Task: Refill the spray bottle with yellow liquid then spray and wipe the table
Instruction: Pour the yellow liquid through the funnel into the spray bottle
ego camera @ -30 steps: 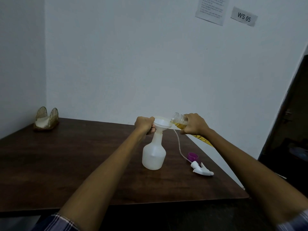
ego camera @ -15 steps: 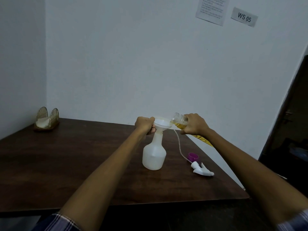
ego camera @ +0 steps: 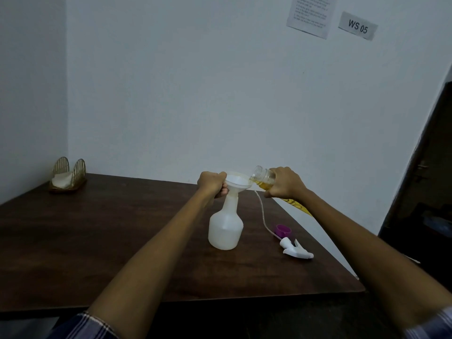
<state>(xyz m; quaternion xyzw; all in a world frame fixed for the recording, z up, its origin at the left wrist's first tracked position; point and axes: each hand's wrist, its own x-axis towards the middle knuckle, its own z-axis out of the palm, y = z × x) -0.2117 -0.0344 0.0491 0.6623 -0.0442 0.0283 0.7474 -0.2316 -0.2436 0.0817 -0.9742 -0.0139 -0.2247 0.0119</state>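
Observation:
A white translucent spray bottle stands upright on the dark wooden table, with a white funnel in its neck. My left hand grips the funnel's left rim. My right hand holds a clear bottle of yellow liquid, tilted with its open mouth over the funnel's right edge. The white spray head with its long tube lies on the table to the right of the spray bottle, beside a purple cap.
A gold wire holder with white napkins sits at the table's far left corner by the wall. The table's right edge runs diagonally close behind the spray head. A dark doorway is at the right.

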